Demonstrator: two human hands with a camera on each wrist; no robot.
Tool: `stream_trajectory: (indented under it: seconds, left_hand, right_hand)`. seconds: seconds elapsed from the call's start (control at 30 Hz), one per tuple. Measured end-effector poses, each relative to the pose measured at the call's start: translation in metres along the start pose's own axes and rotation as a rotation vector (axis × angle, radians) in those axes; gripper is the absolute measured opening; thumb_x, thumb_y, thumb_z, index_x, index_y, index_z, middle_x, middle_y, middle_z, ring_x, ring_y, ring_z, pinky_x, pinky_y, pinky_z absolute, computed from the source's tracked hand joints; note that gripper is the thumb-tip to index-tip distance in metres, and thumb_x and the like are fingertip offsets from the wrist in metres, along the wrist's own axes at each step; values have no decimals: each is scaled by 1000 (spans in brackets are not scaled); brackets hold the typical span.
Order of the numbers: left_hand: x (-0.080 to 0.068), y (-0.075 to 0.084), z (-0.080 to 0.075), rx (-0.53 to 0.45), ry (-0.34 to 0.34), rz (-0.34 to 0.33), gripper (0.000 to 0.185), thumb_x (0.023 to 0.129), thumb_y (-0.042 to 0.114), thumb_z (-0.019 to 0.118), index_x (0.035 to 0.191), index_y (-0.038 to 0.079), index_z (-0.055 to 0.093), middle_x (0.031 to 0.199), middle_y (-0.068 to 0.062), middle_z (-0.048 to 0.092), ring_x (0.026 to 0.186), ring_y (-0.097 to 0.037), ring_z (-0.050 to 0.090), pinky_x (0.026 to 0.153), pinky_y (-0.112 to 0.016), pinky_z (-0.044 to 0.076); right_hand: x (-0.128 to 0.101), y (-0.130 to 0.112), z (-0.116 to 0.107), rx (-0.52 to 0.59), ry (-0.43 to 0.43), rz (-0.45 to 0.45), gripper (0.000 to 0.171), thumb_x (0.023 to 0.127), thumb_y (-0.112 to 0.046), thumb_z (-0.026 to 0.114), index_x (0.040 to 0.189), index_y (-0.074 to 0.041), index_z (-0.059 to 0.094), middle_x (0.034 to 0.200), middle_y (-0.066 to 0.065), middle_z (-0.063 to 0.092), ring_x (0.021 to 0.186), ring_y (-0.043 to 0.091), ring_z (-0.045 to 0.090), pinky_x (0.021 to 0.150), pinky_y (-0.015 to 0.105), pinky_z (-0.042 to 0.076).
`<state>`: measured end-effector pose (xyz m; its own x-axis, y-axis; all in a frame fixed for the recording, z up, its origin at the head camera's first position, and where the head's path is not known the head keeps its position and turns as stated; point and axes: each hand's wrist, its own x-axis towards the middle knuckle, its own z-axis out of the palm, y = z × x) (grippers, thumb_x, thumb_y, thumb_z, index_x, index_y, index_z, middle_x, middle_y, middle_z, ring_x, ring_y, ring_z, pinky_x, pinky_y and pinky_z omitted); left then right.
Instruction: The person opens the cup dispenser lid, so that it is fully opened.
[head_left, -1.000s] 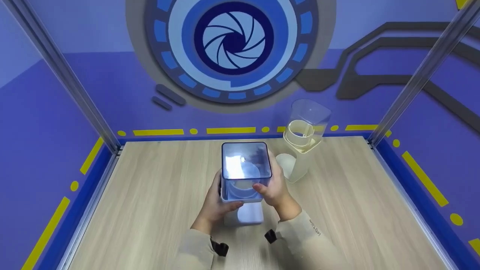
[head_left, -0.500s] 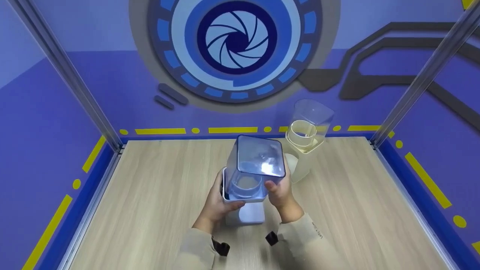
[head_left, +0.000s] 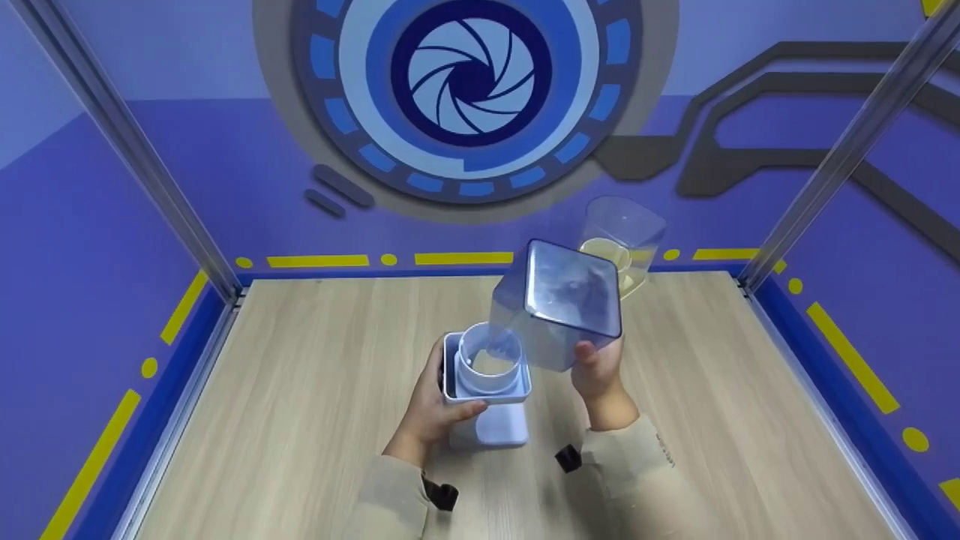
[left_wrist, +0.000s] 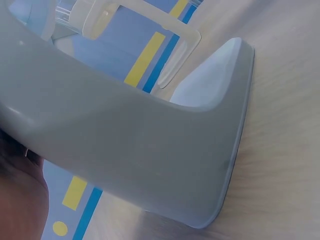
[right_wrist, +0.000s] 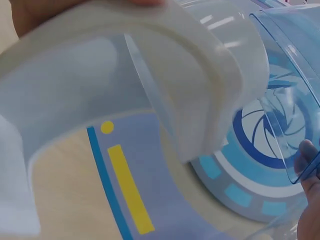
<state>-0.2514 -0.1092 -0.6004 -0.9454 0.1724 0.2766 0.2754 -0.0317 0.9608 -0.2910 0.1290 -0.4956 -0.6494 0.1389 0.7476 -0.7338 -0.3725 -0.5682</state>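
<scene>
A pale blue-white dispenser base with a round open collar stands on the wooden table. My left hand grips its left side. My right hand holds a clear bluish square container from below, lifted off the base and tilted up to the right. The left wrist view is filled by the base's curved body and its foot. In the right wrist view the collar's rim is close up, with the clear container's edge and a fingertip beside it.
A second, cream-coloured dispenser with its own clear container stands at the back right, just behind the lifted one. Metal posts and blue walls close in the table on three sides.
My right hand has lifted the clear container off the base and carried it up and to the right, tilting it. The left hand has stayed on the base.
</scene>
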Motion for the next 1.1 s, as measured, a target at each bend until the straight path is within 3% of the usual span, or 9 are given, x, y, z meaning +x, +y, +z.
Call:
stream_trajectory:
  seconds: [0.13, 0.23, 0.4, 0.5, 0.63, 0.83, 1.1]
  left_hand:
    - [0, -1, 0, 13, 0, -3, 116, 63, 34, 98, 158, 33, 32, 150, 2, 55, 138, -21, 51, 119, -28, 41]
    - [0, -2, -1, 31, 3, -6, 118, 62, 34, 98, 159, 31, 31, 150, 3, 55, 139, -20, 52, 120, -28, 41]
    - [0, -2, -1, 36, -2, 5, 118, 63, 34, 97, 160, 27, 30, 151, 1, 54, 137, -19, 52, 119, -27, 42]
    - [0, -2, -2, 31, -4, 21, 117, 63, 34, 97, 160, 28, 31, 150, 0, 55, 136, -19, 53, 117, -26, 42]
    - [0, -3, -1, 27, 1, 37, 115, 63, 34, 97, 159, 27, 32, 148, -1, 56, 133, -21, 54, 116, -25, 42]
    - [1, -4, 0, 13, 0, 59, 115, 64, 33, 97, 159, 23, 32, 147, -3, 57, 132, -30, 55, 114, -24, 43]
    - [1, -7, -1, -11, -1, 75, 116, 64, 35, 97, 159, 21, 32, 146, -5, 56, 132, -27, 55, 114, -23, 43]
  right_hand:
    - [6, 2, -6, -24, 63, 14, 118, 67, -66, 89, 156, -8, 39, 139, 8, 62, 127, 21, 59, 112, 31, 50]
    - [9, 2, -10, -108, 93, 51, 134, 53, -64, 94, 156, -1, 36, 142, 8, 59, 129, 21, 57, 115, 28, 47]
    - [11, 1, -14, -365, 75, 113, 139, 42, -60, 99, 152, -2, 38, 139, 9, 58, 124, 23, 58, 109, 27, 49]
    - [13, 4, -15, -469, 50, 134, 130, 45, -36, 107, 152, -8, 37, 142, 8, 54, 128, 24, 55, 110, 28, 47]
    - [14, 14, -15, -555, 12, 174, 122, 53, -7, 103, 153, -10, 33, 148, 8, 51, 134, 24, 52, 113, 28, 46]
    - [12, 32, -19, -579, -4, 287, 119, 57, -1, 100, 153, -5, 30, 145, 14, 53, 130, 27, 55, 109, 23, 46]
    - [5, 34, -11, -563, -40, 355, 113, 61, 1, 97, 153, 4, 31, 149, 22, 49, 141, 32, 48, 122, 26, 38]
